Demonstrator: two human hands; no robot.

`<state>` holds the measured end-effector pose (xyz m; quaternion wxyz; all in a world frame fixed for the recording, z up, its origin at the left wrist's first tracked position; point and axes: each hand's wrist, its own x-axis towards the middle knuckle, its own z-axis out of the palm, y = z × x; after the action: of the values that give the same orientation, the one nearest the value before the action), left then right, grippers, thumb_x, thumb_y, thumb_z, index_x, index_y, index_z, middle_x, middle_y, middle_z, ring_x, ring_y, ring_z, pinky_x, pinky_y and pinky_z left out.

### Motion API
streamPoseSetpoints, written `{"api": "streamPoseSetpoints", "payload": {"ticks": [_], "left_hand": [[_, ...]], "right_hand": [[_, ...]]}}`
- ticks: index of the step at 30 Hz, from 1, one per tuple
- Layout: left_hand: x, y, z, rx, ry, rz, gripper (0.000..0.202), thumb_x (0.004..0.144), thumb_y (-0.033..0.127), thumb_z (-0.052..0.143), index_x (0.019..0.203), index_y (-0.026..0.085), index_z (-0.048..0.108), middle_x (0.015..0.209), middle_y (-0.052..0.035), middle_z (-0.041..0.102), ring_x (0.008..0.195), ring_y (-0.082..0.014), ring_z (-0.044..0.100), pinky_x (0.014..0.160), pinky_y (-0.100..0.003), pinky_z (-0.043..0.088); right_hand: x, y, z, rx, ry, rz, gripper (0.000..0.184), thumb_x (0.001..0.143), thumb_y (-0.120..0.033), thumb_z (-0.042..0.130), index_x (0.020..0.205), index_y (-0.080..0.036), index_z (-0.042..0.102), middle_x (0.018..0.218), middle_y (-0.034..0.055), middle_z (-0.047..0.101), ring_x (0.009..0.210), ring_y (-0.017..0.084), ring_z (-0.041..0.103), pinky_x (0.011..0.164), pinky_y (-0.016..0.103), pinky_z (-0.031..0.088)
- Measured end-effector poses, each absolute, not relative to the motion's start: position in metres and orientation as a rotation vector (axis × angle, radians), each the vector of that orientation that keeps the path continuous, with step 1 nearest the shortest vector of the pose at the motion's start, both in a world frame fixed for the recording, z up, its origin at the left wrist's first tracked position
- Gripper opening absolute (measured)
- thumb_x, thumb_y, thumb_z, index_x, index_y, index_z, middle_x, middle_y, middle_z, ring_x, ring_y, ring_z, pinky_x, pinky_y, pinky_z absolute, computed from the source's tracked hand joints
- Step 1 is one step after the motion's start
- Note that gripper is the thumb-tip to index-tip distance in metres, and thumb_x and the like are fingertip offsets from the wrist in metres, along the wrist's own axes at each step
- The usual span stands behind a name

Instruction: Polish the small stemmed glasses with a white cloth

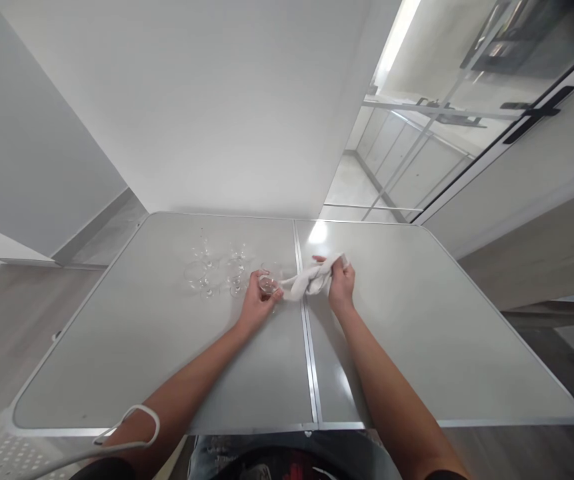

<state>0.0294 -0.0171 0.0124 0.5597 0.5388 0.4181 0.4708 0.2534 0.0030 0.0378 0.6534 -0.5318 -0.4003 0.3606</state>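
Head cam: both hands out over the table [407, 360], glass on the left, twisted cloth on the right.

Left forearm comes up from the lower left, right one from the lower right, and the hands nearly meet mid-frame. The white cloth [313, 279] is kinda ropey, long axis running sideways and tilting up toward the right, its left end right at the clear glass [269, 285] near the center; can't really tell which way the glass points. Left hand [257, 301] has thumb and fingers curved around the glass, right hand [343, 283] has its fingers bunched on the cloth, pinching it.
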Motion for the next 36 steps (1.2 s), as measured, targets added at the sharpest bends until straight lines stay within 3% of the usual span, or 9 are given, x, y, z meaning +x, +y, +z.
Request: {"api": "streamPoseSetpoints", "payload": {"ticks": [2, 5, 9, 17, 23, 27, 30, 33, 36], "left_hand": [[0.029, -0.017, 0.011, 1.287, 0.951, 1.116, 0.052, 0.090, 0.048, 0.070, 0.127, 0.027, 0.040, 0.099, 0.0000, 0.061, 0.069, -0.0096, 0.058, 0.061, -0.023, 0.049], [0.028, -0.016, 0.008, 1.291, 0.914, 1.187, 0.052, 0.090, 0.045, 0.071, 0.126, 0.027, 0.039, 0.106, -0.0025, 0.061, 0.090, -0.0143, 0.064, 0.081, -0.029, 0.053], [0.029, -0.014, 0.008, 1.326, 0.873, 1.257, 0.059, 0.086, 0.039, 0.077, 0.125, 0.029, 0.034, 0.118, -0.0061, 0.062, 0.113, -0.0188, 0.064, 0.105, -0.041, 0.045], [0.031, -0.015, 0.008, 1.413, 0.951, 1.208, 0.058, 0.085, 0.035, 0.077, 0.127, 0.030, 0.038, 0.125, -0.0084, 0.063, 0.120, -0.0211, 0.061, 0.110, -0.046, 0.042], [0.031, -0.010, 0.003, 1.376, 0.986, 1.265, 0.071, 0.077, 0.034, 0.084, 0.134, 0.029, 0.042, 0.143, -0.0132, 0.055, 0.137, -0.0256, 0.052, 0.113, -0.047, 0.040], [0.030, -0.010, 0.002, 1.355, 1.083, 1.185, 0.048, 0.081, 0.039, 0.079, 0.120, 0.023, 0.056, 0.119, -0.0104, 0.069, 0.117, -0.0258, 0.065, 0.102, -0.043, 0.048], [0.029, -0.014, 0.006, 1.339, 1.116, 1.161, 0.038, 0.082, 0.045, 0.077, 0.107, 0.021, 0.060, 0.098, -0.0064, 0.072, 0.090, -0.0210, 0.070, 0.081, -0.034, 0.053], [0.031, -0.018, 0.014, 1.303, 1.081, 1.181, 0.044, 0.077, 0.046, 0.082, 0.104, 0.021, 0.058, 0.108, -0.0076, 0.073, 0.077, -0.0162, 0.067, 0.069, -0.029, 0.051], [0.035, -0.020, 0.020, 1.275, 0.963, 1.148, 0.058, 0.073, 0.048, 0.085, 0.116, 0.022, 0.056, 0.114, -0.0090, 0.073, 0.076, -0.0167, 0.067, 0.066, -0.028, 0.051]], "right_hand": [[0.256, 0.001, 0.040, -1.197, -0.868, 0.654, 0.049, 0.097, -0.060, 0.051, 0.094, -0.017, 0.074, 0.085, 0.0055, 0.070, 0.073, 0.015, 0.062, 0.069, 0.024, 0.049], [0.263, 0.004, 0.039, -1.189, -0.726, 0.473, 0.047, 0.095, -0.061, 0.053, 0.085, -0.018, 0.066, 0.076, 0.0020, 0.062, 0.069, 0.014, 0.059, 0.064, 0.024, 0.048], [0.286, 0.016, 0.031, -1.230, -0.429, 0.265, 0.045, 0.095, -0.064, 0.048, 0.081, -0.021, 0.053, 0.077, 0.0025, 0.058, 0.077, 0.018, 0.062, 0.063, 0.025, 0.052], [0.335, 0.033, 0.004, -1.277, -0.331, 0.264, 0.043, 0.091, -0.068, 0.045, 0.083, -0.025, 0.048, 0.081, 0.0050, 0.063, 0.083, 0.021, 0.069, 0.060, 0.027, 0.058], [0.355, 0.035, -0.003, -1.307, -0.079, 0.422, 0.038, 0.094, -0.058, 0.035, 0.089, -0.025, 0.052, 0.091, 0.0071, 0.068, 0.090, 0.022, 0.073, 0.060, 0.029, 0.060], [0.345, 0.035, 0.005, -1.323, -0.174, 0.524, 0.039, 0.089, -0.062, 0.049, 0.081, -0.024, 0.054, 0.089, 0.0064, 0.069, 0.086, 0.022, 0.072, 0.062, 0.031, 0.060], [0.319, 0.028, 0.020, -1.120, -0.377, 0.941, 0.035, 0.085, -0.057, 0.066, 0.085, -0.022, 0.061, 0.089, 0.0047, 0.072, 0.088, 0.022, 0.072, 0.073, 0.032, 0.061], [0.283, 0.014, 0.036, -0.909, -0.556, 1.386, 0.033, 0.086, -0.051, 0.071, 0.097, -0.021, 0.069, 0.096, 0.0034, 0.075, 0.096, 0.022, 0.071, 0.079, 0.031, 0.059], [0.250, -0.002, 0.046, -0.877, -0.646, 1.646, 0.037, 0.087, -0.052, 0.072, 0.105, -0.019, 0.073, 0.099, 0.0041, 0.075, 0.097, 0.021, 0.069, 0.079, 0.028, 0.056]]}}
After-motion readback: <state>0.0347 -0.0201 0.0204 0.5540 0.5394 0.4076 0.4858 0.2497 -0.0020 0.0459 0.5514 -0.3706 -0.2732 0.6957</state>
